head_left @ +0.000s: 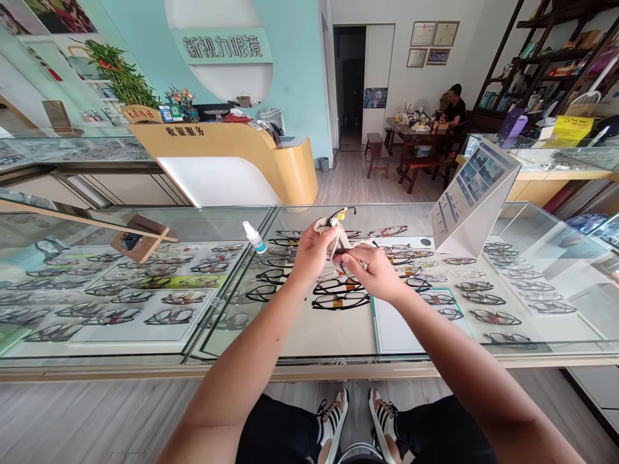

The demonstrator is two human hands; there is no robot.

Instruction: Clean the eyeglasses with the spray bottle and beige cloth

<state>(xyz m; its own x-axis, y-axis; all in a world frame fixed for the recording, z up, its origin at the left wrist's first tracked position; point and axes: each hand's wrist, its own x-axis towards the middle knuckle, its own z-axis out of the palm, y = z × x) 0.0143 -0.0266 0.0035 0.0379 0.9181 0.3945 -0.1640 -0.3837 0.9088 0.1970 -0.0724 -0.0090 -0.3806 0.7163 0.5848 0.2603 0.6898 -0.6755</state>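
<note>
My left hand point(313, 250) is closed around a beige cloth point(321, 225) wrapped over part of a pair of dark-framed eyeglasses point(333, 219). A temple arm with a yellow tag point(342, 214) sticks out past the cloth. My right hand point(371, 269) pinches the near side of the same eyeglasses, with cloth also at its fingers. The lenses are mostly hidden by my fingers and the cloth. Both hands are above the glass counter point(309, 338). To the left of them, a small white spray bottle point(254, 237) with a blue-green label is on the glass.
Several eyeglasses point(341, 301) lie in rows inside the display case. A wooden stand point(140, 237) is at the left, and a sloped display board point(471, 200) at the right. Behind are a reception desk point(294, 171) and a person point(454, 106) seated at a table.
</note>
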